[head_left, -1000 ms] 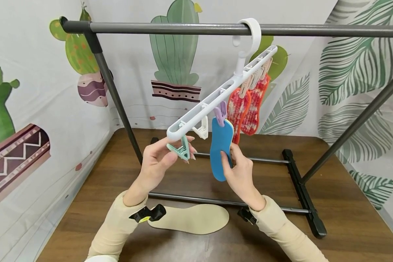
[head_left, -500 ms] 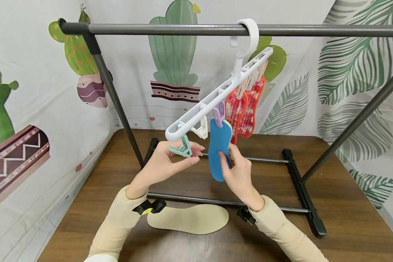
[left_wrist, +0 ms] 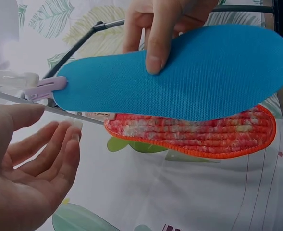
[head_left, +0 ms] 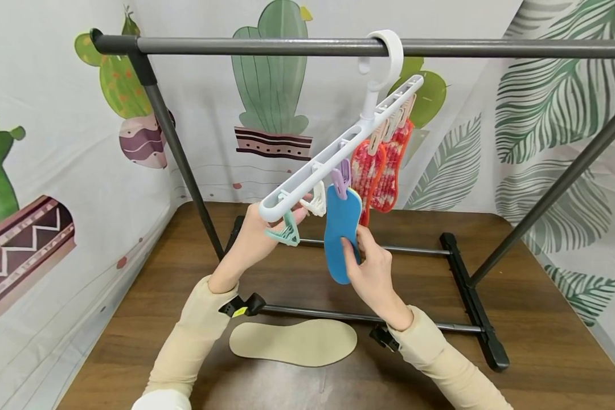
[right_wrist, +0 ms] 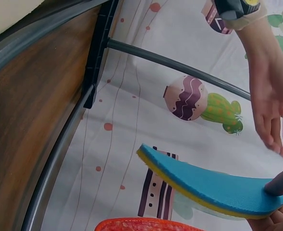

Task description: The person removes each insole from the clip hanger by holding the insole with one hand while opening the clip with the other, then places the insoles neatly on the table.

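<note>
A blue insole (head_left: 343,213) hangs by its upper end from a purple clip (head_left: 341,180) on the white clip hanger (head_left: 333,155). My right hand (head_left: 374,276) pinches the insole lower down, thumb on the blue face; its yellow underside shows in the right wrist view. My left hand (head_left: 250,242) is behind the hanger's near end, by a mint green clip (head_left: 286,232) and a white clip (head_left: 315,201). In the left wrist view, the left hand's (left_wrist: 35,168) fingers are loosely bent, with a gap between thumb and fingers and nothing held.
Two red patterned insoles (head_left: 367,176) hang from pale pink clips (head_left: 376,138) farther along. The hanger hooks over a dark metal rack's top bar (head_left: 266,46). A beige insole (head_left: 294,343) lies on the wooden table (head_left: 174,341), in front of the rack's lower bar (head_left: 333,314).
My left hand has left the mint green clip and moved up and forward behind the hanger, nearer the white clip. My right hand keeps holding the blue insole; the hanger has shifted slightly left.
</note>
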`<state>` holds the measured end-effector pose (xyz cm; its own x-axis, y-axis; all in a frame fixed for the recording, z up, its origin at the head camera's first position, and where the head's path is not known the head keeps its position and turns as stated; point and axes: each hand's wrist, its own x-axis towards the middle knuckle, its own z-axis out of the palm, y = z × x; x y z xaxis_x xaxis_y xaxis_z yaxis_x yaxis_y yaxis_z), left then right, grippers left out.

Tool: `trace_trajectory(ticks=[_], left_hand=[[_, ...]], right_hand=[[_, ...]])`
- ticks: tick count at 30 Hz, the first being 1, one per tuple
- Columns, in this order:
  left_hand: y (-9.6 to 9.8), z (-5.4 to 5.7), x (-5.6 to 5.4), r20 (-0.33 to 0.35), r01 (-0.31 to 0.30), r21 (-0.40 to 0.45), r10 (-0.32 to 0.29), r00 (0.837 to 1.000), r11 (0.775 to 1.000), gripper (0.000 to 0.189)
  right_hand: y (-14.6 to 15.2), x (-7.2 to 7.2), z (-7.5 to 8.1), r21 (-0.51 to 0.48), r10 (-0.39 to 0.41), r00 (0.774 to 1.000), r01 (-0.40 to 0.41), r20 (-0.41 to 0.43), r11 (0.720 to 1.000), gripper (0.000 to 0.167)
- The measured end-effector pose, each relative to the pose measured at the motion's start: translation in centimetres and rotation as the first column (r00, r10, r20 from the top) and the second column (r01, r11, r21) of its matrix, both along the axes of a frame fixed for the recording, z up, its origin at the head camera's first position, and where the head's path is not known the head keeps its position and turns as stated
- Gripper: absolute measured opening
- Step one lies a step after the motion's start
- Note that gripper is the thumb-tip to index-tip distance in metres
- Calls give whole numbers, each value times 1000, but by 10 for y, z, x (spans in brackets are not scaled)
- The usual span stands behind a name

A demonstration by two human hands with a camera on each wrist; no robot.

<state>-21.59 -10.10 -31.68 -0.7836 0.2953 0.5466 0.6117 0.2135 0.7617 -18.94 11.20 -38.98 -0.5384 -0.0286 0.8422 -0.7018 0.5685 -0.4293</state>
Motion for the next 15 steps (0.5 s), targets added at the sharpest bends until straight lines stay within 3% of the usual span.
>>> trace_trajectory(ticks=[3,5,9,15], left_hand=[[3,1,-5,2,-34,21,34,999,999,16],[5,1,-8,4,-22,57,22,1000,998,26],[11,1,-12,-32,57,137,-53,998,989,46],[18,2,-21,-153,159,169,-133,979,973,43]], right_hand=[[0,0,0,1,3,1000,-3,-2,1000,26],[0,0,0,1,5,1000,-5,-5,1000,26],[0,0,1,-2,11,1000,-11,-7,1000,26],[1,0,1,-2,12,1000,-12,-1,1000,26]])
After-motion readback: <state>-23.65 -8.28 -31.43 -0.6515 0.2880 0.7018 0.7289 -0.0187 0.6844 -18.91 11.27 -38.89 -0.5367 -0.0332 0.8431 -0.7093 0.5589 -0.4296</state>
